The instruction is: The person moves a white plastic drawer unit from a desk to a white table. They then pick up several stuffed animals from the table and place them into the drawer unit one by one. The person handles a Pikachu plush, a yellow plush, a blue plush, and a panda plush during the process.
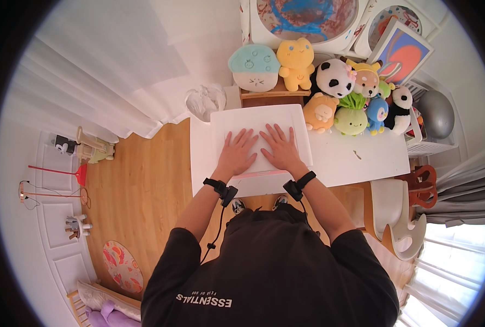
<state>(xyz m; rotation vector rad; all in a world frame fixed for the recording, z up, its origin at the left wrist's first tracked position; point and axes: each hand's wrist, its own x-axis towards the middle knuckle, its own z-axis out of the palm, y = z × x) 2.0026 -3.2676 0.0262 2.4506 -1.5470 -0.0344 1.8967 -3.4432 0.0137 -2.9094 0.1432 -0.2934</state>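
A white rectangular box (254, 115) lies on the white table (340, 157) in front of me, with a strip of pink along its near side. Both palms rest flat on its top. My left hand (237, 152) covers the left-middle part, fingers spread and pointing away from me. Beside it, my right hand (282, 149) lies in the same pose, and the two thumbs point towards each other with a small gap between. Neither hand grips anything. What is inside the box is hidden.
A white heart-shaped container (206, 102) stands behind the box's left corner. Plush toys, among them a panda (334, 77) and a green one (351, 115), crowd the table's back right. A small dark scrap (357, 155) lies on the tabletop. A white chair (389, 204) stands at the right.
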